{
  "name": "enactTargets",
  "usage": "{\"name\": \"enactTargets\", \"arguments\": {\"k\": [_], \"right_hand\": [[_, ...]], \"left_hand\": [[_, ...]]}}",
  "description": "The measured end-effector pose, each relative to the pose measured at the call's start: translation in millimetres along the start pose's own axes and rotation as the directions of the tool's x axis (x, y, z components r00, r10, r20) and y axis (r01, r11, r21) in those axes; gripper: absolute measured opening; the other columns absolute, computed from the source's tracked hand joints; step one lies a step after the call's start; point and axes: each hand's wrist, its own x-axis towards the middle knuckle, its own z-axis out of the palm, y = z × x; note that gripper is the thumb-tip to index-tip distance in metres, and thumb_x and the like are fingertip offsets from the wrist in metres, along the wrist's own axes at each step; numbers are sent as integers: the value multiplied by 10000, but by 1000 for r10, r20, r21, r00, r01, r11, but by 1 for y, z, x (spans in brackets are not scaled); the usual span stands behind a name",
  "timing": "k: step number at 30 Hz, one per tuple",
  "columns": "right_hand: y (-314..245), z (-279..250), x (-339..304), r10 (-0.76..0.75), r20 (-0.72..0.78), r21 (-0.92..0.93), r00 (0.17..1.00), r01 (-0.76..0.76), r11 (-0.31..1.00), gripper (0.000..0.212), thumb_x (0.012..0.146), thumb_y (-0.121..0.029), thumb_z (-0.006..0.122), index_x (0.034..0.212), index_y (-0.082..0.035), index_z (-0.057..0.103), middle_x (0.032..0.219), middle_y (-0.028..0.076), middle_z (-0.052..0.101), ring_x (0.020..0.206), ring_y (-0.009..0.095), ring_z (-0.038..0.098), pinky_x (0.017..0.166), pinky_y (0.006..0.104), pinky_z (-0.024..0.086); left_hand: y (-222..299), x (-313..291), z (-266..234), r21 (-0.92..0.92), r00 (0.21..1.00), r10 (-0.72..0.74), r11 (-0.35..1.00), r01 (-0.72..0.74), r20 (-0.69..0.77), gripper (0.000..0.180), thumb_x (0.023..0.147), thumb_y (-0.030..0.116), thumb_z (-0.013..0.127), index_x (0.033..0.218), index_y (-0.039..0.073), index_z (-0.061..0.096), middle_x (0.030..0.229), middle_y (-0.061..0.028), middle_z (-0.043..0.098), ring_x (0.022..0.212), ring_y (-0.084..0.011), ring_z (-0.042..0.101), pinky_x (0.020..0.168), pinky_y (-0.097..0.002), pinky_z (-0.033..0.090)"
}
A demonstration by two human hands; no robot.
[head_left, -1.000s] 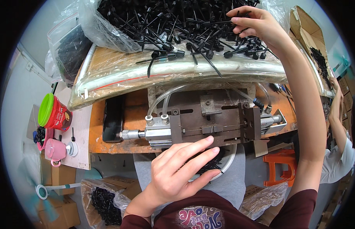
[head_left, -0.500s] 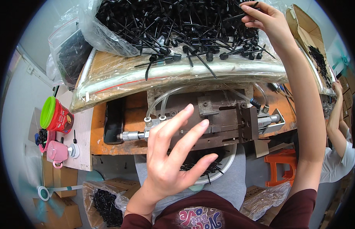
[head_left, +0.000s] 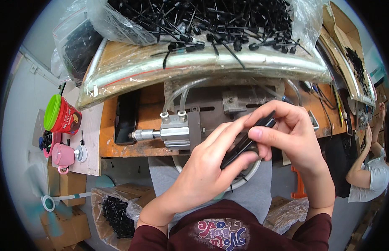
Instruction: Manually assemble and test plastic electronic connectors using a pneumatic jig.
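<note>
At the centre-right of the frame, slim black plastic stemmed parts (head_left: 240, 151) lie between the person's two bare hands. The right hand (head_left: 288, 131) pinches their upper end with bent fingers; the left hand (head_left: 211, 163) is closed round the lower end. Both hands block much of the dark metal clamping fixture (head_left: 195, 130) with its silver cylinder (head_left: 174, 138). Across the top, a plastic-wrapped cardboard tray (head_left: 194, 66) heaped with black parts overhangs the fixture's rear. A green-rimmed red bucket (head_left: 65, 119) and lidded pink cup (head_left: 62, 154) stand at left.
</note>
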Motion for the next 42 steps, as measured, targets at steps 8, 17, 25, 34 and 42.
{"name": "enactTargets", "arguments": {"k": [8, 17, 25, 34, 42], "right_hand": [[37, -5, -18, 8, -128, 100, 992, 5, 995, 193, 926, -17, 754, 1079, 57, 662, 889, 92, 711, 669, 96, 678, 580, 221, 564], [51, -3, -27, -194, -315, 160, 929, 253, 954, 188, 932, 34, 707, 1106, 75, 647, 821, 126, 706, 647, 150, 699, 569, 255, 575], [61, 1, -37, -321, -414, 40, 852, 369, 928, 131, 951, 51, 664, 1074, 76, 626, 990, 206, 715, 708, 199, 718, 614, 292, 602], [79, 3, -50, -475, -479, -95, 738, 494, 864, 132, 957, 90, 618, 1083, 69, 583, 1072, 238, 684, 746, 221, 723, 674, 311, 623], [84, 1, -60, -467, -583, -70, 664, 532, 844, 162, 960, 55, 617, 1113, 29, 571, 1091, 213, 667, 714, 206, 697, 651, 282, 591]], "left_hand": [[-23, -24, 13, -118, 992, -127, 985, 125, -10, 400, 980, -26, 580, 1380, -35, 571, 1042, -145, 649, 887, -187, 690, 802, -311, 546], [-12, -39, 10, -380, 962, -275, 891, 250, -12, 357, 1069, 74, 527, 1411, -9, 587, 1088, -63, 590, 947, -98, 605, 829, -250, 498], [-13, -48, 2, -615, 960, -274, 749, 246, 50, 669, 1054, 98, 514, 1621, -54, 194, 1276, -171, 579, 855, -97, 529, 782, -265, 465], [-20, -57, 4, -377, 981, -181, 916, 140, -76, 337, 912, 8, 747, 1236, -48, 670, 1257, -194, 711, 847, -195, 762, 635, -259, 572], [-48, -45, 28, 411, 967, 209, 902, -133, -145, 401, 742, 206, 895, 1062, 15, 747, 1030, -124, 783, 766, -210, 759, 575, -271, 567]]}}
